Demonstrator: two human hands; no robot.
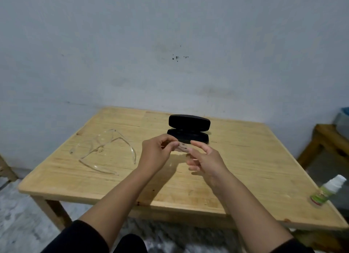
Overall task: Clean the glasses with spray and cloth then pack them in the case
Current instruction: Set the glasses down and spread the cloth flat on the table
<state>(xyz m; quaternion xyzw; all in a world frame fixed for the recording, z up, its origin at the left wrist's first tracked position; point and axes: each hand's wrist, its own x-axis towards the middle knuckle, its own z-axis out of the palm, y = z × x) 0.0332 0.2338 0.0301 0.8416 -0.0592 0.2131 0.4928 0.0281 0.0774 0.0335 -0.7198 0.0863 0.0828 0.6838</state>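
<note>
Clear-framed glasses (pixel 105 150) lie on the left of the wooden table (pixel 245 158) with their arms unfolded. A black case (pixel 188 129) stands open at the middle back, lid upright. My left hand (pixel 156 154) hovers just in front of the case, thumb and forefinger pinched on a thin see-through piece (pixel 182 149) that is hard to make out. My right hand (pixel 204 158) is beside it, fingers apart, its fingertips at the piece's other end. Whether it grips the piece is unclear. A white and green spray bottle (pixel 326 190) lies on its side at the table's right edge.
A pale wall stands right behind the table. A wooden stool or bench (pixel 324 145) is to the right, with a blue and grey object on it. The floor below is grey and mottled. My dark sleeves and knee show at the bottom.
</note>
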